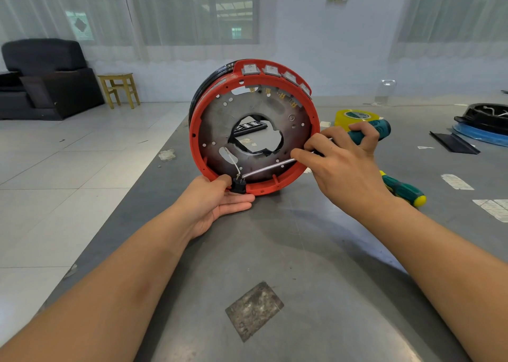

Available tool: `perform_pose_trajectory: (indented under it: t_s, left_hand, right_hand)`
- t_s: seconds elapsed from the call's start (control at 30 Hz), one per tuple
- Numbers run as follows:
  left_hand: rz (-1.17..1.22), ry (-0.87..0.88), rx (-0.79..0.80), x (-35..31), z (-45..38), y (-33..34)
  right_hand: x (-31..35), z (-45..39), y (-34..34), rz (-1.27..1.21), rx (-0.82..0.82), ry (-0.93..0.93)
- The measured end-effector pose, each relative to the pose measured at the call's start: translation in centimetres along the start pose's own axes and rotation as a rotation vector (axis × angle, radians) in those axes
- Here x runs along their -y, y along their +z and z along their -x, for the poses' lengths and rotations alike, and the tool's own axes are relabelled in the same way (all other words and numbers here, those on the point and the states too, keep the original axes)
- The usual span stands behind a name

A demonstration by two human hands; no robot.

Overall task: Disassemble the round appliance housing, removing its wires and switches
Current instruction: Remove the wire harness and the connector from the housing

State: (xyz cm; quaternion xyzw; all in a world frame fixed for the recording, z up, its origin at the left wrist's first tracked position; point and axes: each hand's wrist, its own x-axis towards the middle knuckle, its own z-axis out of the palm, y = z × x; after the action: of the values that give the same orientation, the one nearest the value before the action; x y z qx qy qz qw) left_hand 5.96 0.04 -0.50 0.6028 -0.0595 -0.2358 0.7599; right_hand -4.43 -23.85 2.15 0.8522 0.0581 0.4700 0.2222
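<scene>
The round housing, a red plastic ring around a grey metal plate with a central hole, stands on edge on the grey table. Several white rocker switches line its upper rim. At the bottom rim sits a small black socket with a white wire running up to a slot in the plate. My left hand cups the lower rim beside the socket, thumb on the red edge. In my right hand is a green-handled screwdriver whose metal shaft reaches down to the socket.
A second green and yellow screwdriver lies right of the housing. A yellow tape roll stands behind my right hand. Black and blue appliance parts lie at the far right. A black sofa and wooden stool stand on the floor at left.
</scene>
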Motion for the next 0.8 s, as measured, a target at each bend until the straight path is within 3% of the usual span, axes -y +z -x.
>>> perform_pose_trajectory:
  t_s: [0.8]
  left_hand:
    - [-0.052,0.019,-0.019,0.10,0.24,0.21]
  right_hand:
    - [0.51,-0.02,-0.65,-0.049,0.017,0.042]
